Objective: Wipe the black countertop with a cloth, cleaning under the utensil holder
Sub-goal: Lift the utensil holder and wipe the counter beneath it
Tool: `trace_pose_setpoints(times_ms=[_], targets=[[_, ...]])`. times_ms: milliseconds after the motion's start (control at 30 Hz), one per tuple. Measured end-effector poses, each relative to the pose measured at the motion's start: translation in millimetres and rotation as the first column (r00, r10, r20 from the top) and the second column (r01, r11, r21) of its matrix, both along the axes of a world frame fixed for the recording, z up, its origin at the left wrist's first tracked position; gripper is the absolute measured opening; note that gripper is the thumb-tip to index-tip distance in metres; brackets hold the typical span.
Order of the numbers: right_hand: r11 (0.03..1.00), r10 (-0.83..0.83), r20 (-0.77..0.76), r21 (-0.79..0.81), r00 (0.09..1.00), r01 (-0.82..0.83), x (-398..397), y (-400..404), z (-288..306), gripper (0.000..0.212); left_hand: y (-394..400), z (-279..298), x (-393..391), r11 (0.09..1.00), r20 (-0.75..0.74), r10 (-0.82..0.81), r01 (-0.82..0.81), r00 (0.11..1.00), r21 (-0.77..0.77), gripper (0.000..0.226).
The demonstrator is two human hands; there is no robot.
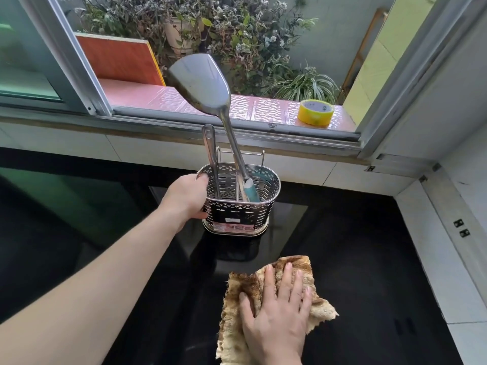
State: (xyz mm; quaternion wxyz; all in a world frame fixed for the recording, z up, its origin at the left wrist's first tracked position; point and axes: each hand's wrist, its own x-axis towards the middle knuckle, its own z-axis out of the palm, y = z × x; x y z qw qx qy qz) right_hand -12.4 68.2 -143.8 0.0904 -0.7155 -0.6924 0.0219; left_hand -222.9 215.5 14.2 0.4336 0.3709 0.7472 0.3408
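**Lift holder, wipe beneath**

Right hand [276, 314] lies flat, fingers spread, pressing the brown-and-tan striped terry cloth [266, 306] on the glossy black countertop [369, 259]. Further back, the left hand [188, 197] curls round the left wall of the perforated oval steel utensil holder [238, 204], which stands on the counter near the window. A steel spatula [208, 96] leans out, top-heavy. Best: lift straight up, keep the holder level, sweep the cloth forward under it, then set it down.

left arm [110, 272]: bare to the frame edge, no sleeve in view
left hand [188, 197]: bare, no glove
right hand [276, 312]: bare, no ring, short plain nails
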Motion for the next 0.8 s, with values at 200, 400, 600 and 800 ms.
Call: trace_pose_setpoints(times_ms=[200, 400, 600, 800], targets=[[0.999, -0.016, 0.011, 0.05, 1.0, 0.016, -1.5, 0.3, -2.5, 0.083, 3.4, -10.5, -2.4, 1.0, 0.008, -0.012, 0.012, 1.0, -0.012, 0.037], [0.996, -0.064, 0.017, 0.071, 0.998, 0.062, -5.3, -0.6, -4.0, 0.082, 9.4, -15.8, -1.4, 0.999, -0.022, -0.053, 0.053, 0.998, -0.009, 0.039], [0.986, -0.161, 0.005, 0.039, 0.987, 0.161, -19.6, 2.6, -4.2, 0.083, 11.7, -18.1, -3.8, 0.995, -0.059, -0.1, 0.1, 0.993, -0.008, 0.046], [0.972, -0.234, -0.005, -0.006, 0.972, 0.234, -39.1, 7.8, -6.3, 0.089, 10.4, -16.6, -6.0, 0.987, -0.082, -0.162, 0.162, 0.983, -0.007, 0.056]])
